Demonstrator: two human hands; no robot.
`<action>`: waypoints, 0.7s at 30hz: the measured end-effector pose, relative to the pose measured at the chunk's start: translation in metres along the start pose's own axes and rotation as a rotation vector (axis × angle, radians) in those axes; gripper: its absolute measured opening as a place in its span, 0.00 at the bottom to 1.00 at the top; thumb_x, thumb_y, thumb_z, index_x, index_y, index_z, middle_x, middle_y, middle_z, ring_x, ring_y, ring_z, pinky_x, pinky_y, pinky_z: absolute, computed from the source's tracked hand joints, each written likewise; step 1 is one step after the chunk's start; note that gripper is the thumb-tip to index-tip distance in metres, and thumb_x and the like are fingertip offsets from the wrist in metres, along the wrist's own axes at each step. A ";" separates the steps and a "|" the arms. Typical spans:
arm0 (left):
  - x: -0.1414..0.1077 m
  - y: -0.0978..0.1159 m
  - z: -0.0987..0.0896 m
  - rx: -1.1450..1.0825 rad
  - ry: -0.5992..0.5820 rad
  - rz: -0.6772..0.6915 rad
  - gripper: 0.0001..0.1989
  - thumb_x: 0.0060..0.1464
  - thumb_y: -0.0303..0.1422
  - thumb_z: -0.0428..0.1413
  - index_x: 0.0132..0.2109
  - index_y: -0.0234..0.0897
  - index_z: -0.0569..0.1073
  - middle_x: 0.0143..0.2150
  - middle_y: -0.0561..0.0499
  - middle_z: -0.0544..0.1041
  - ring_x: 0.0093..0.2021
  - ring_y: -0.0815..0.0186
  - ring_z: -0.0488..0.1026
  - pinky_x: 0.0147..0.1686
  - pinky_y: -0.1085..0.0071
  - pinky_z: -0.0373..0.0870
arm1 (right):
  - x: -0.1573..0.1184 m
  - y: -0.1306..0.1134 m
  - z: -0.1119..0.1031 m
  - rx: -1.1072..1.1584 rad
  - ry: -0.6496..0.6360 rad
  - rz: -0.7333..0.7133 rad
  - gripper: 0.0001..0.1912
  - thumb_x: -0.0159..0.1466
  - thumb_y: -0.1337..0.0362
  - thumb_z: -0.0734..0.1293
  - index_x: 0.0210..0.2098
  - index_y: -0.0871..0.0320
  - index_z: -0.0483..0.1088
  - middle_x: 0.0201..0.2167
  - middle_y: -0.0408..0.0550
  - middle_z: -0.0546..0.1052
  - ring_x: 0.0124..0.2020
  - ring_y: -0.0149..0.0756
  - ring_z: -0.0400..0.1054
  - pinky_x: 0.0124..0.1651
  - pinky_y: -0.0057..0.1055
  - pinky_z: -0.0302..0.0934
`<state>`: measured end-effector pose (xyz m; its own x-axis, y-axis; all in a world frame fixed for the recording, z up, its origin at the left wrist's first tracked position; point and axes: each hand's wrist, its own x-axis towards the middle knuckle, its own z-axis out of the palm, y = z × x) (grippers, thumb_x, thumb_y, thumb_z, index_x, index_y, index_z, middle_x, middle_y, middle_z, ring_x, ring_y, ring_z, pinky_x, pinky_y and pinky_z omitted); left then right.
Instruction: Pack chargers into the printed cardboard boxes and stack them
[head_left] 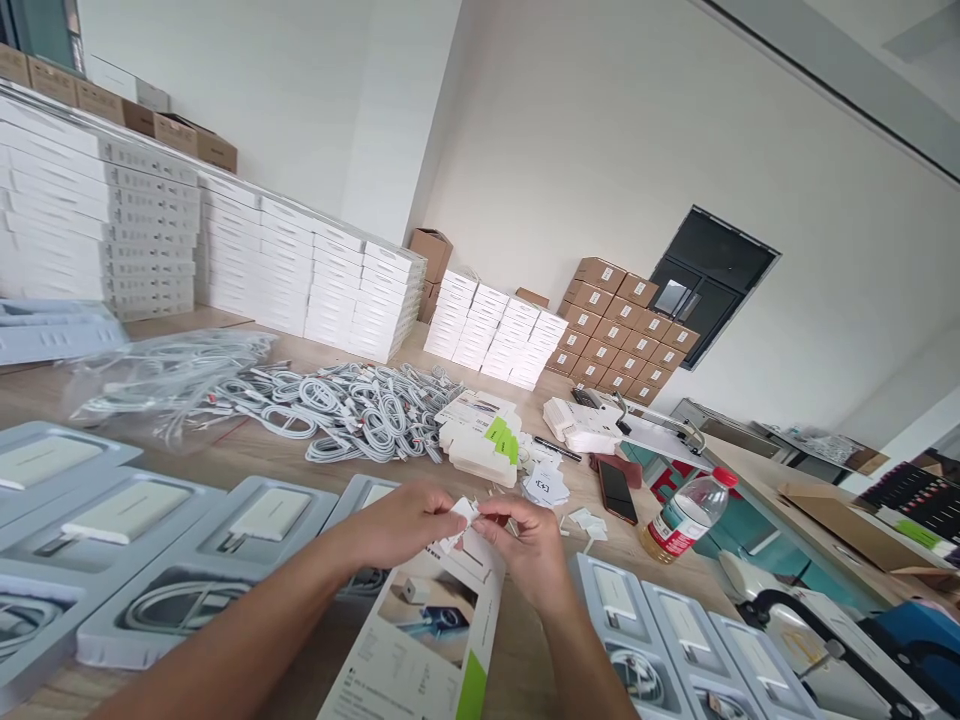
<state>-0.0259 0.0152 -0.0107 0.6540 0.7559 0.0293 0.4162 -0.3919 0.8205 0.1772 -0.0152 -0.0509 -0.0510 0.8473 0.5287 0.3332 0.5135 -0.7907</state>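
My left hand (pixel 409 525) pinches a small white piece (pixel 460 514), perhaps a card or tab, between thumb and fingers. The fingertips of my right hand (pixel 529 545) close on the right edge of that piece. Beneath both hands a flat printed carton (pixel 420 640) lies at a slant, with a photo of a charger and phone and a green corner. Its upper end is partly covered by my fingers. Just beyond, a stack of flat cartons (pixel 480 440) with green ends lies beside several white cards (pixel 546 485).
Grey trays (pixel 217 490) with white power banks and cables flank both arms. Behind lies a pile of white cables (pixel 367 405), then stacked white boxes (pixel 300 270). A phone (pixel 617 490) and a bottle (pixel 686 515) stand to the right.
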 end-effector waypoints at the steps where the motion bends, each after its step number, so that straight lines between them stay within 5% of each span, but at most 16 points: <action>1: 0.000 0.000 0.000 -0.003 0.003 -0.003 0.19 0.55 0.45 0.51 0.29 0.36 0.78 0.21 0.58 0.50 0.23 0.69 0.49 0.24 0.71 0.46 | 0.000 -0.001 0.000 -0.011 0.004 -0.017 0.05 0.56 0.66 0.73 0.33 0.51 0.80 0.32 0.45 0.82 0.33 0.37 0.74 0.38 0.33 0.68; 8: 0.002 -0.005 -0.003 -0.074 0.006 0.019 0.19 0.55 0.45 0.52 0.28 0.36 0.76 0.21 0.57 0.50 0.23 0.70 0.49 0.24 0.71 0.45 | 0.000 -0.007 0.000 0.005 0.001 -0.108 0.04 0.59 0.67 0.71 0.29 0.52 0.78 0.33 0.45 0.81 0.35 0.37 0.75 0.41 0.33 0.68; 21: 0.000 -0.004 -0.004 -0.003 0.024 0.065 0.18 0.57 0.42 0.51 0.30 0.38 0.80 0.22 0.56 0.53 0.24 0.69 0.54 0.25 0.71 0.48 | -0.003 -0.005 -0.001 -0.083 0.033 -0.099 0.05 0.61 0.63 0.71 0.37 0.51 0.79 0.32 0.44 0.81 0.32 0.37 0.73 0.39 0.34 0.68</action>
<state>-0.0302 0.0190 -0.0115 0.6639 0.7416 0.0962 0.3716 -0.4388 0.8182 0.1771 -0.0199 -0.0483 -0.0566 0.7870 0.6143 0.4051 0.5805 -0.7063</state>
